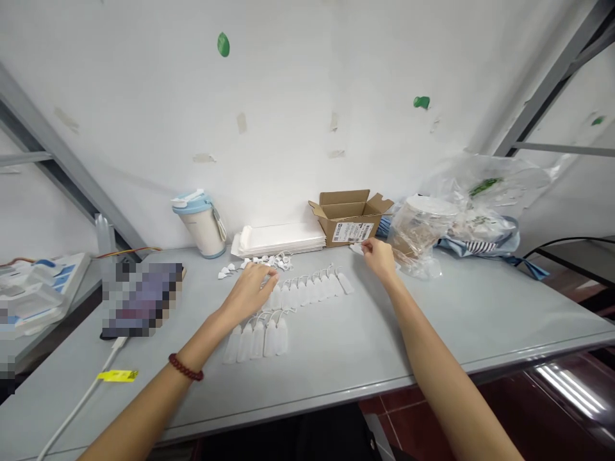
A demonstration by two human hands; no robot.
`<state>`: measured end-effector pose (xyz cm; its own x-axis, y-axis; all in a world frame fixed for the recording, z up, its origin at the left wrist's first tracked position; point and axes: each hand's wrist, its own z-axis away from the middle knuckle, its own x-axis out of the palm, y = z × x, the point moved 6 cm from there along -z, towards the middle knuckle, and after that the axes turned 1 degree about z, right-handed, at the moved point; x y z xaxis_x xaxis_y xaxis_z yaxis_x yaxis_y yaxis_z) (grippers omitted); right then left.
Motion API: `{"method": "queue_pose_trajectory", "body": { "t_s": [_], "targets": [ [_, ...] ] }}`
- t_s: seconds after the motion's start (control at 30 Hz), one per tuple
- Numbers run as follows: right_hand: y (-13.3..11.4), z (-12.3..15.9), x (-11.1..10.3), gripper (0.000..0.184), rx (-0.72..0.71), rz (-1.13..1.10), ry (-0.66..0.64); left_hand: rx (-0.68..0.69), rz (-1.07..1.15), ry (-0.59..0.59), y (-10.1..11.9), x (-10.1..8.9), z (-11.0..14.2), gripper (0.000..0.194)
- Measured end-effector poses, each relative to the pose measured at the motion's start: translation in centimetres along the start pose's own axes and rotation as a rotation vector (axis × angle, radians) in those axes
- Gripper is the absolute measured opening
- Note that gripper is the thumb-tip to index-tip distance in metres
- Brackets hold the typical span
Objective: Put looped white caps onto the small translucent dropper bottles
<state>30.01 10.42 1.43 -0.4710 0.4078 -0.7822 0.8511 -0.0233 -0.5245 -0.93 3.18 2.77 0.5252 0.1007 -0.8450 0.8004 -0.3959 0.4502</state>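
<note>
Two rows of small white tags with thin loops lie on the grey table (432, 320): one row (312, 290) runs across the middle, and a shorter row (257, 339) lies nearer me. My left hand (248, 292) hovers low over the far row's left end, fingers spread and holding nothing. Behind it lies a loose heap of small white pieces (254, 262). My right hand (379, 259) pinches a small white piece (356, 249) between finger and thumb, just in front of an open cardboard box (350, 218).
A stack of white flat packets (278, 238) stands against the wall, with a blue-lidded tumbler (199, 224) to its left. A clear plastic bag (418, 230) and blue cloth sit at right. A pixelated phone (141, 301) lies at left, its white cable trailing off the table's front.
</note>
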Motion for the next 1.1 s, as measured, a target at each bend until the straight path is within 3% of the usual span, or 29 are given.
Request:
{"method": "queue_pose_trajectory", "body": {
  "t_s": [0.23,0.47,0.73,0.93,1.1],
  "targets": [
    [-0.1,-0.1,0.9,0.035,-0.123,0.203,-0.026,0.100,-0.110,0.026,0.1,2.1,-4.5,0.026],
    [-0.4,-0.1,2.1,0.042,-0.194,0.304,-0.142,0.145,-0.083,0.030,-0.2,3.5,-6.3,0.019],
    [-0.3,-0.2,2.8,0.036,-0.167,0.343,-0.199,0.068,0.057,0.112,-1.3,1.5,-5.5,0.019],
    [-0.5,0.0,3.1,0.034,-0.173,0.336,-0.200,-0.108,0.435,0.242,-2.2,0.2,-4.1,0.025],
    [-1.1,0.2,2.9,0.030,-0.179,0.286,-0.170,-0.147,0.536,0.275,-2.4,-0.4,-2.9,0.023]
  ]
}}
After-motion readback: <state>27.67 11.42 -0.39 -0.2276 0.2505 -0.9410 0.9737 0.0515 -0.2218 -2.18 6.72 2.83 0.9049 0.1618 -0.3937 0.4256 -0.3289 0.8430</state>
